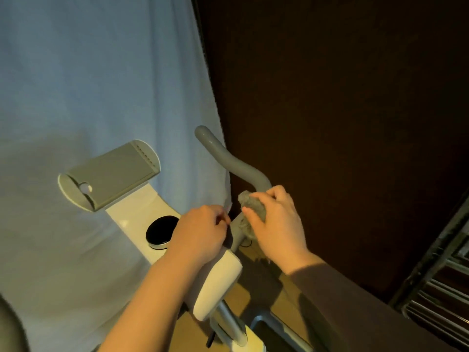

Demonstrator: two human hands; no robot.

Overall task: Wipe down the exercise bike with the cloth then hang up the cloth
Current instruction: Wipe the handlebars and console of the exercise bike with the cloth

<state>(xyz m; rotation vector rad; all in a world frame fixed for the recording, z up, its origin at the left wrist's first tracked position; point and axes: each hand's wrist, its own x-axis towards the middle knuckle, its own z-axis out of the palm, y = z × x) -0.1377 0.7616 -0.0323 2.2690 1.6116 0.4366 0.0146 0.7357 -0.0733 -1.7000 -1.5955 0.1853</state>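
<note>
**Clerk:** Forearms, two, bare on the left and brown-sleeved on the right, enter from the bottom edge. Next item?

**Keeper:** Exercise bike, cream body with grey fittings. Entries: round black dial on the top face, grey device tray beyond it, curved grey handlebar rising to the right.

**Clerk:** Cloth?

**Keeper:** Cloth, grey, fuzzy, bunched. Location: wrapped against the lower handlebar, under the right hand. That hand's fingers are curled round the wad, thumb on the near side.

**Clerk:** Left hand?

**Keeper:** Left hand, fingers curled, sitting on the bike's top just beside the handlebar stem. Whether it grips anything, I cannot tell; the fingertips are hidden.

**Clerk:** Handling notes?

**Keeper:** Judged: cloth is light, soft, limp, and conforms to the tube. Best held as a wad enclosing the bar, so it slides along without slipping off. For hanging, take it by an edge or corner so it falls open. Handlebar looks rigid and smooth; the bike looks heavy enough to stay put under wiping pressure.

**Clerk:** Surroundings?

**Keeper:** Pale blue curtain behind, dark panel to the right, metal rack at lower right.
</note>
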